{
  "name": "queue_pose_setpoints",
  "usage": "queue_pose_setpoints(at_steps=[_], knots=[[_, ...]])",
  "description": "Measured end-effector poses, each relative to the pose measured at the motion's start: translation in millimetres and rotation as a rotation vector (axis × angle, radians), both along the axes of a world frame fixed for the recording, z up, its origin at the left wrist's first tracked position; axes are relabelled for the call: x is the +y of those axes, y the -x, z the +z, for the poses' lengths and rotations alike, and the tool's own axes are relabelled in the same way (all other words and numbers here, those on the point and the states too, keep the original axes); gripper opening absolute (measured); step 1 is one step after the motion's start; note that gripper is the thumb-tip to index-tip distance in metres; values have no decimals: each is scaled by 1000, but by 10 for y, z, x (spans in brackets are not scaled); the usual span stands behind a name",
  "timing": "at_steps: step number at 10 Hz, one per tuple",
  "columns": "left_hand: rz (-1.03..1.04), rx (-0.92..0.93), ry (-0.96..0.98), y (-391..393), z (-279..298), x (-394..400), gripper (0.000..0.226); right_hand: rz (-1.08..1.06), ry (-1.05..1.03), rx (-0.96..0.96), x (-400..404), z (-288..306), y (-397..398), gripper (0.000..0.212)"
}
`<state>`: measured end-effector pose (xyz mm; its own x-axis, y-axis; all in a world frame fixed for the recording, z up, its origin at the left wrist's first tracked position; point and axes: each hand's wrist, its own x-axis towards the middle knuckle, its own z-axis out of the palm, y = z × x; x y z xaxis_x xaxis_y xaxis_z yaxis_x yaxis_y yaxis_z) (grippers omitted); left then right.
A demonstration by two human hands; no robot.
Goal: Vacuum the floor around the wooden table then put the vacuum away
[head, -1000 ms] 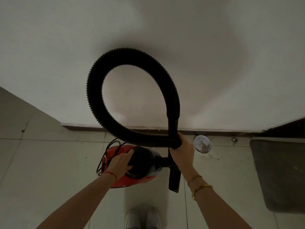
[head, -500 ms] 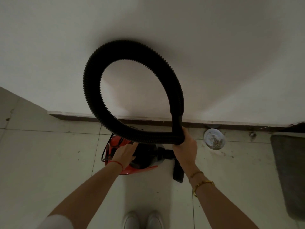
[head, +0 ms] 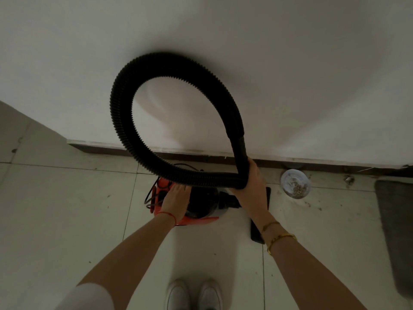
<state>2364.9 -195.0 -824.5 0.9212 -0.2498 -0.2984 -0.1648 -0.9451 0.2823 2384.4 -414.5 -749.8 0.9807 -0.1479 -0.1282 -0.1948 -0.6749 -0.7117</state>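
Black ribbed hose, springy and light, loops above the red vacuum standing near the wall. The right hand grips the hose where it crosses itself; the left hand rests flat on the heavier vacuum, whose top looks the sounder hold.

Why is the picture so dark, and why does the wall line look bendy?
Head view: the room is dim, so the black hose casts only a soft shadow on the wall; head view: the wide-angle lens curves the baseboard; head view: the shoes at the bottom edge look blurry, while the right hand gripping the hose shows fairly sharp.
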Motion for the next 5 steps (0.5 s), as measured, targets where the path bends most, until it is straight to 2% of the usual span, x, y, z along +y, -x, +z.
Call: queue_pose_setpoints(at_steps=[2,3,4,5], knots=[[81,39,147,161,281,66,63,131,142,102,0,132,82,117],[116,61,190,284,604,125,57,184,177,144,21,332,155,122],[160,75,231,447,982,222,52,224,151,129,52,585,225,118],[189,119,199,607,1439,332,50,228,108,151,73,942,309,102]])
